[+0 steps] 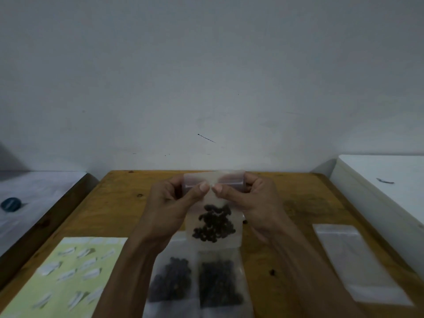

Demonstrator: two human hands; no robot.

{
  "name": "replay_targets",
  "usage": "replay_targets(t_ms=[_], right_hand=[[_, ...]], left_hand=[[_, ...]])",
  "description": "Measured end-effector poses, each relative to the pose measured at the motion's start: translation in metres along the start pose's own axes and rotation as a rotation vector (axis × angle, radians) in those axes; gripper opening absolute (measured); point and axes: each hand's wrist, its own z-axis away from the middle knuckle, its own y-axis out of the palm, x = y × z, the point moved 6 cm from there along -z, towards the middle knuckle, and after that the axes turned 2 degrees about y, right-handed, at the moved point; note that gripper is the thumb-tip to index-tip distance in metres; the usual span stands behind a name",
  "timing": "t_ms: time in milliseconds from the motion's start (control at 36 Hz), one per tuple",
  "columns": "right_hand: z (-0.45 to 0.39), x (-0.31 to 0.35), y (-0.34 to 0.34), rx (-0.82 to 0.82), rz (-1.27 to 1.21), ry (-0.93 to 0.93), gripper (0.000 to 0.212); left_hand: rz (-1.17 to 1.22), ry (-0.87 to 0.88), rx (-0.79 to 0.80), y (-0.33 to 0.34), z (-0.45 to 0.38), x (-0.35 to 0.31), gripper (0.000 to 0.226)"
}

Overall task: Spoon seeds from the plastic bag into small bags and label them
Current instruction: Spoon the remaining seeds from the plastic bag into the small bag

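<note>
I hold a small clear zip bag [214, 235] upright above the wooden table [110, 203], with dark seeds [214, 223] gathered in its lower half. My left hand [172, 203] and my right hand [250, 203] both pinch the bag's top strip, thumbs nearly meeting at the middle. Below it, two small bags with dark seeds lie flat, one on the left [171, 281] and one on the right [219, 283]. A pale green label sheet [68, 271] with white stickers lies at the near left.
A stack of clear plastic bags [362, 265] lies on the table's right side. Loose seeds [272, 271] dot the wood. A white box [378, 191] flanks the table on the right; a white surface with a dark blue round lid [10, 204] stands at left.
</note>
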Motion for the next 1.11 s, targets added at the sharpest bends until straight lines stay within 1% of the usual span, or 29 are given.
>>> replay_targets(t_ms=[83, 194, 278, 389, 472, 583, 667, 722, 806, 861, 917, 1000, 1111], right_hand=[[0.005, 0.0, 0.001, -0.005, 0.005, 0.01, 0.034], [0.01, -0.002, -0.001, -0.025, -0.061, 0.052, 0.042], [0.013, -0.005, -0.001, -0.048, -0.09, 0.054, 0.038], [0.018, -0.007, -0.004, 0.005, -0.08, 0.124, 0.039], [0.022, -0.009, -0.014, 0.021, -0.095, 0.172, 0.033], [0.026, -0.018, -0.021, -0.043, -0.145, 0.187, 0.029], [0.029, -0.025, -0.025, -0.058, -0.143, 0.212, 0.031], [0.031, -0.03, -0.031, -0.075, -0.127, 0.235, 0.034], [0.034, -0.044, -0.04, -0.128, -0.024, 0.253, 0.031], [0.035, -0.058, -0.042, -0.156, 0.101, 0.262, 0.03], [0.033, -0.075, -0.042, -0.18, 0.226, 0.269, 0.029], [0.031, -0.091, -0.039, -0.204, 0.444, 0.276, 0.03], [0.031, -0.094, -0.031, -0.221, 0.598, 0.206, 0.041]], left_hand=[[-0.054, -0.011, -0.013, 0.0, 0.002, -0.001, 0.022], [-0.092, -0.038, -0.04, 0.003, 0.005, 0.002, 0.017], [-0.091, -0.034, -0.067, 0.004, 0.01, 0.003, 0.018], [-0.088, -0.079, -0.076, 0.002, 0.014, 0.007, 0.016], [-0.038, -0.123, -0.087, -0.006, 0.018, 0.011, 0.023], [0.001, -0.142, -0.118, -0.005, 0.026, 0.016, 0.027], [0.005, -0.188, -0.127, -0.001, 0.03, 0.021, 0.036], [-0.038, -0.271, -0.094, 0.0, 0.033, 0.028, 0.041], [-0.202, -0.387, -0.054, -0.003, 0.036, 0.045, 0.031], [-0.363, -0.395, -0.064, -0.007, 0.036, 0.057, 0.023], [-0.579, -0.37, -0.077, -0.012, 0.034, 0.069, 0.019], [-0.92, -0.328, -0.077, -0.016, 0.031, 0.08, 0.025], [-1.142, -0.378, -0.082, -0.018, 0.033, 0.087, 0.031]])
